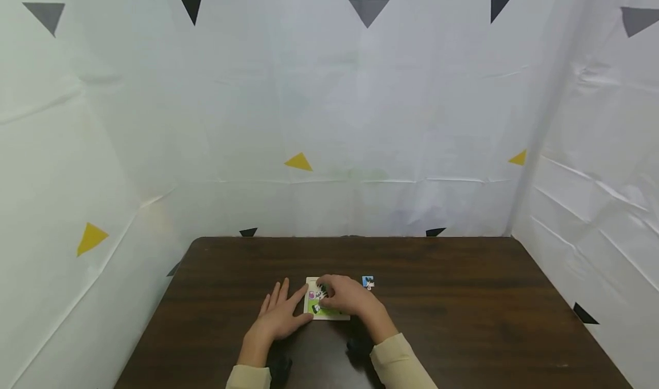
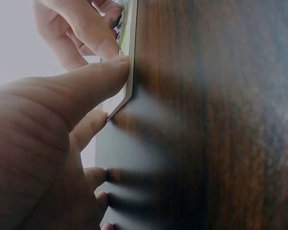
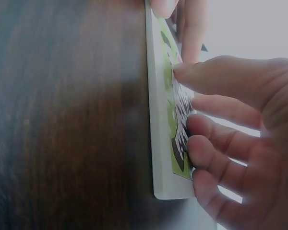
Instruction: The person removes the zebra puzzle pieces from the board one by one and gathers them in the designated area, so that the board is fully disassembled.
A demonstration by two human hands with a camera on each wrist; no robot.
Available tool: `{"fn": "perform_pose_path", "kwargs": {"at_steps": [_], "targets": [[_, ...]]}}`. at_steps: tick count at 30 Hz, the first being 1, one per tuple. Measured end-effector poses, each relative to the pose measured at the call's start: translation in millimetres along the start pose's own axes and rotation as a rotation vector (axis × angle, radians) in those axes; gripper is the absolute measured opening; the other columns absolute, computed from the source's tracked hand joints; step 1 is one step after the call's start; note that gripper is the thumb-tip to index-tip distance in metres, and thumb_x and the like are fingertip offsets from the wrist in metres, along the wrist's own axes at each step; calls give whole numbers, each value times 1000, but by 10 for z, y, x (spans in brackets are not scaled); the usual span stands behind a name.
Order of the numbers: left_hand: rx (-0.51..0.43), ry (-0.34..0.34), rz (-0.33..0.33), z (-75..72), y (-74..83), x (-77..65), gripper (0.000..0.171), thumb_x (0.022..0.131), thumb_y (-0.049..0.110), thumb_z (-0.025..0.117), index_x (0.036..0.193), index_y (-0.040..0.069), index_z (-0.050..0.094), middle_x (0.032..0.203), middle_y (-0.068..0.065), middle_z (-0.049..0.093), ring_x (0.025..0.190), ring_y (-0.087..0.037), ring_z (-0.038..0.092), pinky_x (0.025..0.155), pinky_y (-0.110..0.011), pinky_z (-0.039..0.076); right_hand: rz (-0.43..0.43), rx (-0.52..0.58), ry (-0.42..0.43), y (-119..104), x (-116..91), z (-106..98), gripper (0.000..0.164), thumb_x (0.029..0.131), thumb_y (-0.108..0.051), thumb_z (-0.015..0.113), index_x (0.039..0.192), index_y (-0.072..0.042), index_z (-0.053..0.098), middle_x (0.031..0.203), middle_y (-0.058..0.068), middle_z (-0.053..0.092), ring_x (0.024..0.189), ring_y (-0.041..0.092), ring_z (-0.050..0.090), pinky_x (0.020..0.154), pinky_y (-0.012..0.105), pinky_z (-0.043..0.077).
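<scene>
A small jigsaw puzzle in a pale frame [image 1: 329, 316] lies on the dark wooden table, showing green ground and a zebra-like black-and-white figure. My left hand [image 1: 280, 318] has its fingers spread beside the frame; thumb and index finger touch its left edge, while the other fingertips rest on the table. Over the puzzle, my right hand [image 1: 349, 296] curves its fingers and holds a green, black-and-white puzzle piece [image 3: 180, 160] at the picture's surface. The hand hides much of the picture. A loose blue, black and white puzzle piece [image 1: 368, 281] lies just right of the frame.
The brown table [image 1: 463, 320] extends on both sides of the hands. White sheeting [image 1: 329, 103] with grey, black and yellow triangles hangs behind the table and along its left and right sides.
</scene>
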State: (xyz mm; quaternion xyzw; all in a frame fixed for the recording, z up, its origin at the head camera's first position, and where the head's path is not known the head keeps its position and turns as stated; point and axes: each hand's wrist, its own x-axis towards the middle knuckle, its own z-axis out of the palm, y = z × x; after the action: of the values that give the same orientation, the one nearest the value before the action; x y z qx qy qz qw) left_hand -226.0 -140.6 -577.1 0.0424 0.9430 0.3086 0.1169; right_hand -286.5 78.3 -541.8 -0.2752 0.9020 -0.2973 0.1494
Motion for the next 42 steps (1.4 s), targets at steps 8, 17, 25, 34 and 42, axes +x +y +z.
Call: {"fn": "perform_pose_path", "kwargs": {"at_steps": [8,17,25,34,42], "targets": [[26,-15,-15,11,-20,47,82,100,67,63,170,34,36,182,-20,4,168,-46,-1,132,-71,1,-7,10,-23,24,7,-16,51,101,-23,77,149,-9,63,75,-2,60,58,11,49,53,26,39],[-5,-29,-26,-69,81,-64,83,100,61,69,169,28,38,181,-24,5,168,-48,-2,132,-71,-2,-22,9,-20,46,-9,10,51,101,-24,77,148,-11,62,79,-3,61,59,12,51,53,27,40],[15,-2,-17,-10,11,-5,83,99,66,66,169,31,39,182,-20,6,168,-46,0,133,-70,0,4,28,-34,42,28,-10,48,101,-24,77,145,-12,62,81,-2,62,60,12,53,54,28,42],[21,-1,5,47,-61,51,83,99,68,64,170,33,37,182,-20,4,168,-46,-1,132,-71,0,75,106,-49,13,77,-64,36,107,-40,66,133,-14,65,132,11,70,93,19,63,80,44,55],[-6,-13,16,5,-65,37,85,99,71,63,170,34,36,182,-22,2,167,-49,-3,131,-73,-3,116,78,-58,-19,174,-58,29,102,-28,75,126,-14,64,93,5,65,70,19,56,62,36,45]]}}
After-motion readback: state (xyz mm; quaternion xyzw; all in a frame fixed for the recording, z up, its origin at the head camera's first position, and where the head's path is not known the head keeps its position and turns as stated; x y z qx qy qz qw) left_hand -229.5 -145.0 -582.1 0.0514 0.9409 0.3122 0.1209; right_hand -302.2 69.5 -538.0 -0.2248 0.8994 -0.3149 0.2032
